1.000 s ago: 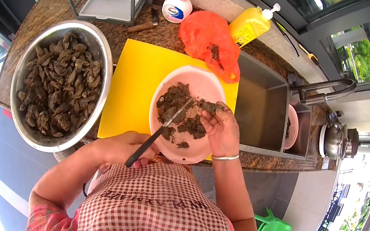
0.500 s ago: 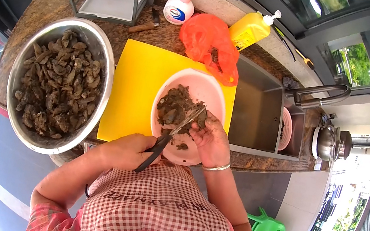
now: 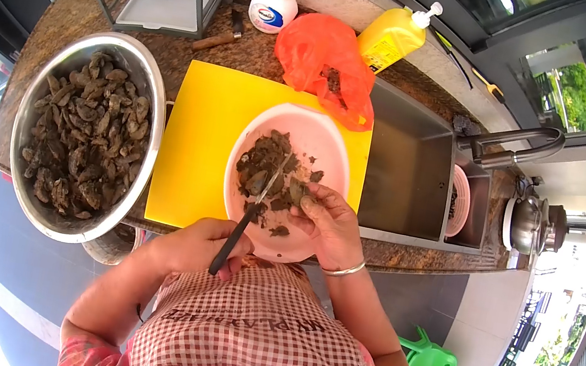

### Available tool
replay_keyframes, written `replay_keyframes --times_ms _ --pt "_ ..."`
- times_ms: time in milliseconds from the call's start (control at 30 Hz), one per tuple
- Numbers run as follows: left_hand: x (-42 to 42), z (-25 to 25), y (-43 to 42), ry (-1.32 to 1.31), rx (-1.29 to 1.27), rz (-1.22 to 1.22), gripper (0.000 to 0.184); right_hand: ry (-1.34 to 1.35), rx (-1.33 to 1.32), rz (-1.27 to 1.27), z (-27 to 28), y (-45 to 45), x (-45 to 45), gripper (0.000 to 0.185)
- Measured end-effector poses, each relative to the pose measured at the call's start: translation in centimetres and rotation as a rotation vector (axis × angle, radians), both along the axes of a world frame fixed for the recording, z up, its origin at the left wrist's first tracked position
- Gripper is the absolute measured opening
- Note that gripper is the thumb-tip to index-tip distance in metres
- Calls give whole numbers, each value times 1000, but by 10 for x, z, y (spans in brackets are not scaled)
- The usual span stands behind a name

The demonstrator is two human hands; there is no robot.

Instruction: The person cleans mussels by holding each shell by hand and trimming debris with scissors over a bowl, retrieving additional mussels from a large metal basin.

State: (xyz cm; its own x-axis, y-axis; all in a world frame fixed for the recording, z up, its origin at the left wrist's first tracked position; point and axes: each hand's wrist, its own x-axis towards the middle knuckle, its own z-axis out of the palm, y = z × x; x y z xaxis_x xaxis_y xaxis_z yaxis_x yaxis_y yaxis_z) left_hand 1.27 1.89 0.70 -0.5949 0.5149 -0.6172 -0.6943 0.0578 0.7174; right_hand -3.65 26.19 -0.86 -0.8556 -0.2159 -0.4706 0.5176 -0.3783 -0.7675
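Note:
My left hand point(image 3: 202, 247) is closed around the black handle of scissors point(image 3: 248, 222). Their metal blades point up over a pink basin point(image 3: 332, 139) and look pressed together. Between the thumb and fingers of my right hand point(image 3: 329, 225) is a small dark, mussel-like shellfish point(image 3: 297, 191), just right of the blades. Below, a clump of dark, muddy shellfish point(image 3: 263, 158) lies in the basin with small loose bits around it. The basin rests on a yellow cutting board point(image 3: 198, 143).
To the left stands a large steel bowl point(image 3: 144, 180) heaped with similar shellfish. A red plastic bag point(image 3: 324, 51), a pump bottle point(image 3: 273, 7) and a yellow bottle point(image 3: 391, 40) are behind the basin. On the right are a sink point(image 3: 409, 168) and faucet point(image 3: 514, 151).
The scissors have come away from the shellfish clump in my right hand and closed. My right hand now pinches a single piece, slightly lower and farther left.

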Motion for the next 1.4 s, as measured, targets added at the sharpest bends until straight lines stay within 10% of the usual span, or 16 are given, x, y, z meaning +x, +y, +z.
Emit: replay_keyframes --times_ms 300,533,933,1167,1400 --pt "22 31 49 904 -1141 -183 35 334 237 38 -8 40 -27 28" --pt "22 28 60 969 -1296 -202 35 335 182 250 -1 64 -40 28" --pt "36 16 50 559 -785 57 24 343 87 281 1 92 -55 26" --pt "49 28 46 158 -494 351 26 900 1373 -36 -10 143 -92 25" --pt "62 14 45 139 -402 397 25 1113 970 538 -3 24 -61 41"
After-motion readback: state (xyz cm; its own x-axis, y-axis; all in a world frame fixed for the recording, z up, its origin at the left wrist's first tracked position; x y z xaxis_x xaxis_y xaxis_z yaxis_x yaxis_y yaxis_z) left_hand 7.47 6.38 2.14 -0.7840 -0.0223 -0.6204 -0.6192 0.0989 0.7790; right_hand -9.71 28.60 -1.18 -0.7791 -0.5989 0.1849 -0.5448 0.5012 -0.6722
